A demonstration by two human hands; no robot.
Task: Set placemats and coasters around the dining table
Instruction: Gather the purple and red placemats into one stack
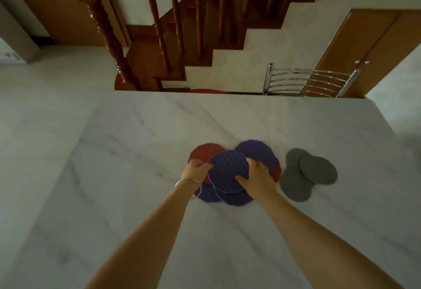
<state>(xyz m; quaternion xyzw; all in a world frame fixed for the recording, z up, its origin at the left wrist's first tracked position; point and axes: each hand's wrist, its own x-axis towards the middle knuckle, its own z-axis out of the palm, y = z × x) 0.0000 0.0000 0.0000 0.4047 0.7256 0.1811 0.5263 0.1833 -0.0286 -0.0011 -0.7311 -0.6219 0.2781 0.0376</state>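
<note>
A heap of round woven placemats lies mid-table on the white marble table (pixel 136 152). On top is a purple placemat (pixel 227 170), held at both sides. My left hand (pixel 196 170) grips its left edge, over a red placemat (pixel 205 152). My right hand (pixel 257 175) pinches its right edge, thumb on top. Another purple placemat (pixel 257 152) lies behind, and more purple ones (pixel 234 198) stick out below. To the right, three grey round coasters (pixel 316 171) overlap one another.
A metal chair (pixel 307 81) stands at the table's far edge on the right. Behind it is a wooden cabinet (pixel 364 38). A wooden staircase (pixel 182 27) with turned balusters rises beyond the table. Something red (pixel 205 91) shows just past the far edge.
</note>
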